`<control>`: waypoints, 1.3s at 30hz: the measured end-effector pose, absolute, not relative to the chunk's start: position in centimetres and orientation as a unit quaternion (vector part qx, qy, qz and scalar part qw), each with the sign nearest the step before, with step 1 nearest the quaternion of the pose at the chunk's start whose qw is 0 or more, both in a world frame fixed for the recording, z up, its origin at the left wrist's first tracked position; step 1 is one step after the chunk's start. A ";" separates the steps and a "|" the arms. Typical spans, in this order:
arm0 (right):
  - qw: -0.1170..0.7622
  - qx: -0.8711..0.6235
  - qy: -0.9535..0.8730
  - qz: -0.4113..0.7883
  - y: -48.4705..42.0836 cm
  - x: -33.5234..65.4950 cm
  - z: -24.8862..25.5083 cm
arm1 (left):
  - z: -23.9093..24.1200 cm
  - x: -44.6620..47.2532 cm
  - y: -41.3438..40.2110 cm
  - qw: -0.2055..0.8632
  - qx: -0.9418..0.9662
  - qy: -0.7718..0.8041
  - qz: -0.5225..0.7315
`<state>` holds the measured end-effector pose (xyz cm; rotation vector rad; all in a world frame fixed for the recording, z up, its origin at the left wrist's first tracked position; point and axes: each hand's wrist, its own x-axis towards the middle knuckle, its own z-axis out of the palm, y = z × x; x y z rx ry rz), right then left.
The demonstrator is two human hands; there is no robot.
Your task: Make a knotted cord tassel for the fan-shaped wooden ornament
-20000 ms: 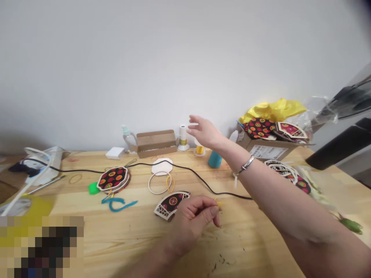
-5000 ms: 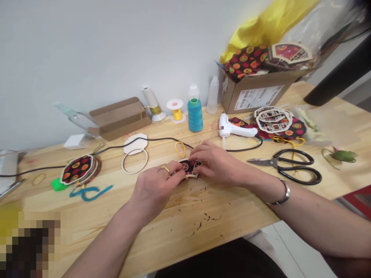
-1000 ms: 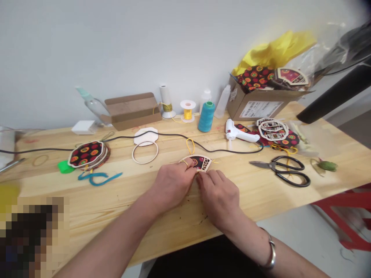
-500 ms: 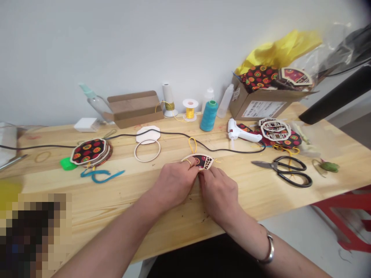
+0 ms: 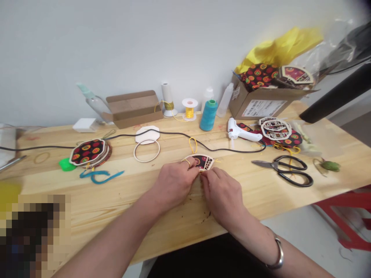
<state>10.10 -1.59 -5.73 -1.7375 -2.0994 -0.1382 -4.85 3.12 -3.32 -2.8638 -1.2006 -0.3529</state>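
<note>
A small fan-shaped ornament (image 5: pixel 207 162), with a pale wooden lattice frame over dark patterned fabric, lies on the wooden table (image 5: pixel 101 216). From its top edge rises a yellow cord loop (image 5: pixel 193 145). My left hand (image 5: pixel 176 181) is closed on the ornament's left part and lower edge, covering much of it. The fingertips of my right hand (image 5: pixel 224 189) are pinched together at the lower edge, close to the left fingertips; what they pinch is too small to make out. A short yellow thread end (image 5: pixel 218 160) sticks out at the right corner.
Black-handled scissors (image 5: pixel 282 170) and a white glue gun (image 5: pixel 243 132) lie to the right. Teal thread (image 5: pixel 208 115) and a yellow cord spool (image 5: pixel 189 110) stand behind. A wooden ring (image 5: pixel 147 159) and stacked fabric pieces (image 5: pixel 88 152) are left. A black cable (image 5: pixel 174 134) crosses the table.
My right hand has shifted slightly to the right, its fingertips drawing a little away from the left ones. My left hand and the ornament stay in place.
</note>
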 end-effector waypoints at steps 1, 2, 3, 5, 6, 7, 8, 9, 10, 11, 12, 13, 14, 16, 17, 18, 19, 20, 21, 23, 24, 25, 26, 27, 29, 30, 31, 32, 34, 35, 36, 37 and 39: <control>0.205 -0.619 -0.756 -0.051 -1.6 10.1 -5.7 | -3.3 -4.9 3.1 0.007 -0.917 -0.386 -0.105; 0.205 -0.615 -0.760 -0.053 -1.6 10.2 -5.6 | -3.3 -4.9 3.1 0.006 -0.917 -0.387 -0.096; 0.204 -0.611 -0.763 -0.055 -1.6 10.2 -5.6 | -3.2 -4.9 3.1 0.003 -0.917 -0.389 -0.088; 0.204 -0.603 -0.768 -0.062 -1.5 10.3 -5.5 | -3.1 -4.9 3.1 -0.005 -0.916 -0.393 -0.079; 0.205 -0.600 -0.771 -0.065 -1.5 10.3 -5.4 | -3.1 -4.9 3.1 -0.011 -0.916 -0.394 -0.077; 0.206 -0.597 -0.772 -0.068 -1.4 10.3 -5.4 | -3.0 -4.9 3.1 -0.014 -0.915 -0.395 -0.078; 0.207 -0.595 -0.774 -0.070 -1.4 10.3 -5.4 | -3.0 -4.9 3.1 -0.017 -0.915 -0.395 -0.078; 0.209 -0.593 -0.774 -0.071 -1.4 10.3 -5.4 | -3.1 -4.8 3.1 -0.017 -0.915 -0.395 -0.078; 0.211 -0.592 -0.774 -0.073 -1.4 10.4 -5.4 | -3.1 -4.8 3.1 -0.015 -0.915 -0.395 -0.079; 0.213 -0.592 -0.774 -0.073 -1.4 10.4 -5.5 | -3.1 -4.8 3.0 -0.012 -0.914 -0.397 -0.080; 0.214 -0.592 -0.773 -0.074 -1.5 10.4 -5.5 | -3.2 -4.8 3.0 -0.008 -0.913 -0.399 -0.082; 0.214 -0.593 -0.773 -0.074 -1.5 10.4 -5.6 | -3.2 -4.7 3.0 -0.004 -0.912 -0.401 -0.084; 0.213 -0.593 -0.773 -0.073 -1.5 10.4 -5.7 | -3.3 -4.7 3.0 0.000 -0.911 -0.403 -0.087; 0.208 -0.595 -0.774 -0.068 -1.5 10.4 -5.8 | -3.3 -4.6 3.0 0.008 -0.909 -0.407 -0.095; 0.205 -0.596 -0.774 -0.066 -1.5 10.4 -5.8 | -3.4 -4.6 3.0 0.010 -0.908 -0.407 -0.099; 0.202 -0.596 -0.775 -0.062 -1.5 10.4 -5.9 | -3.4 -4.6 3.0 0.012 -0.908 -0.405 -0.103; 0.199 -0.597 -0.775 -0.059 -1.5 10.4 -5.9 | -3.5 -4.6 3.1 0.013 -0.909 -0.403 -0.107; 0.197 -0.597 -0.776 -0.057 -1.5 10.4 -5.9 | -3.5 -4.6 3.1 0.013 -0.910 -0.400 -0.110; 0.196 -0.597 -0.776 -0.055 -1.5 10.4 -5.9 | -3.6 -4.7 3.1 0.012 -0.910 -0.398 -0.113; 0.197 -0.598 -0.775 -0.054 -1.6 10.5 -5.9 | -3.6 -4.7 3.1 0.011 -0.910 -0.397 -0.118; 0.199 -0.598 -0.775 -0.054 -1.6 10.6 -5.9 | -3.7 -4.7 3.1 0.012 -0.910 -0.397 -0.121; 0.201 -0.598 -0.774 -0.053 -1.6 10.6 -5.9 | -3.7 -4.7 3.1 0.011 -0.910 -0.396 -0.124; 0.205 -0.598 -0.773 -0.054 -1.6 10.7 -5.9 | -3.7 -4.7 3.1 0.011 -0.910 -0.395 -0.127; 0.209 -0.598 -0.771 -0.056 -1.6 10.7 -5.9 | -3.8 -4.8 3.1 0.012 -0.909 -0.394 -0.131; 0.218 -0.598 -0.769 -0.061 -1.5 10.8 -5.9 | -3.8 -4.8 3.0 0.017 -0.909 -0.394 -0.136; 0.222 -0.597 -0.768 -0.063 -1.5 10.8 -5.9 | -3.8 -4.8 3.0 0.019 -0.909 -0.394 -0.135; 0.224 -0.596 -0.768 -0.065 -1.5 10.8 -5.9 | -3.8 -4.8 3.0 0.023 -0.909 -0.394 -0.133; 0.226 -0.595 -0.769 -0.064 -1.5 10.8 -5.9 | -3.9 -4.8 3.0 0.025 -0.909 -0.394 -0.131; 0.226 -0.594 -0.770 -0.061 -1.6 10.8 -5.8 | -3.9 -4.8 3.0 0.028 -0.910 -0.392 -0.131; 0.225 -0.594 -0.770 -0.060 -1.6 10.8 -5.8 | -3.9 -4.8 3.0 0.028 -0.910 -0.391 -0.134; 0.225 -0.593 -0.770 -0.061 -1.6 10.9 -5.8 | -3.9 -4.8 3.0 0.028 -0.910 -0.390 -0.137; 0.225 -0.593 -0.771 -0.063 -1.6 10.9 -5.7 | -4.0 -4.8 3.0 0.028 -0.910 -0.389 -0.139; 0.223 -0.590 -0.773 -0.068 -1.5 10.9 -5.7 | -4.0 -4.9 3.0 0.028 -0.911 -0.386 -0.141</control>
